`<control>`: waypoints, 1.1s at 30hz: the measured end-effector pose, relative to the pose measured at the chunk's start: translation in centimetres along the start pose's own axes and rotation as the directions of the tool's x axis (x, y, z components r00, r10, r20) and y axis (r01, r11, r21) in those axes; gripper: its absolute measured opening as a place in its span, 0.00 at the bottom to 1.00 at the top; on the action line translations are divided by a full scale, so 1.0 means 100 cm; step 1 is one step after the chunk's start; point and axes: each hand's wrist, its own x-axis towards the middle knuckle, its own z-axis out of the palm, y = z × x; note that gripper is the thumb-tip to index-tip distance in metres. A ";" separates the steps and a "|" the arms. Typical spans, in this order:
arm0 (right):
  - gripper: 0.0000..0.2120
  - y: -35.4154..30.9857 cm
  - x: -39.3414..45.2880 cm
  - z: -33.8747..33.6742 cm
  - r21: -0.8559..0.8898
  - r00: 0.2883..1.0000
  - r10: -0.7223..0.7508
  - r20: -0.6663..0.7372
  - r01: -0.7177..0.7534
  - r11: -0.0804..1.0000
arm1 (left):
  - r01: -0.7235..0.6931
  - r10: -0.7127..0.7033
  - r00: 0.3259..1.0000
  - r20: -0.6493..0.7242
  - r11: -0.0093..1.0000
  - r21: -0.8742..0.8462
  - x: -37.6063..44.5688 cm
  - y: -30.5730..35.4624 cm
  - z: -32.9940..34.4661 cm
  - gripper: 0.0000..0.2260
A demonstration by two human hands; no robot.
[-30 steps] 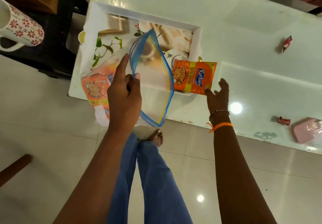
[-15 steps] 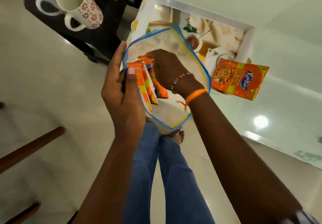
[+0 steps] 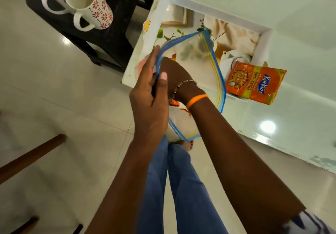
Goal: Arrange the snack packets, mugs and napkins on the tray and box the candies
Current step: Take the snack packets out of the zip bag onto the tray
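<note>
My left hand [image 3: 151,97] pinches the near rim of a clear zip bag [image 3: 197,51] with a blue and yellow seal and holds its mouth wide, just above the tray's near corner. My right hand [image 3: 179,75] is sunk inside the bag to the wrist, its fingers hidden behind my left hand. Orange snack packet edges [image 3: 175,103] show around it. Another orange Kurkure packet [image 3: 254,82] lies across the near-right rim of the white printed tray [image 3: 263,39]. Two white mugs with red flowers [image 3: 87,4] stand on a black stool at the upper left.
The tray rests on a glossy white table [image 3: 291,11] whose edge runs diagonally to the lower right. The black stool [image 3: 112,39] stands close to the table's left corner. A brown wooden bar [image 3: 31,157] crosses the floor at the left. My legs are below the bag.
My right hand left the Kurkure packet on the tray rim, went into the bag and has pushed deeper among the orange packets. My left hand kept the bag's mouth held wide.
</note>
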 end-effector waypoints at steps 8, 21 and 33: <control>0.12 0.068 -0.071 -0.028 0.349 0.883 0.165 -0.440 -0.002 0.937 | 0.008 -0.021 0.975 0.222 0.998 0.061 0.018 0.003 0.033 0.21; 0.12 0.185 -0.112 -0.077 0.868 0.581 0.690 -0.432 0.474 0.145 | -0.003 -0.068 0.949 0.307 0.975 0.224 0.024 -0.009 0.087 0.25; 0.25 0.243 -0.048 -0.084 0.880 0.478 0.843 -0.245 -0.255 0.400 | 0.054 -0.107 0.948 0.299 0.982 0.183 0.015 -0.007 0.087 0.26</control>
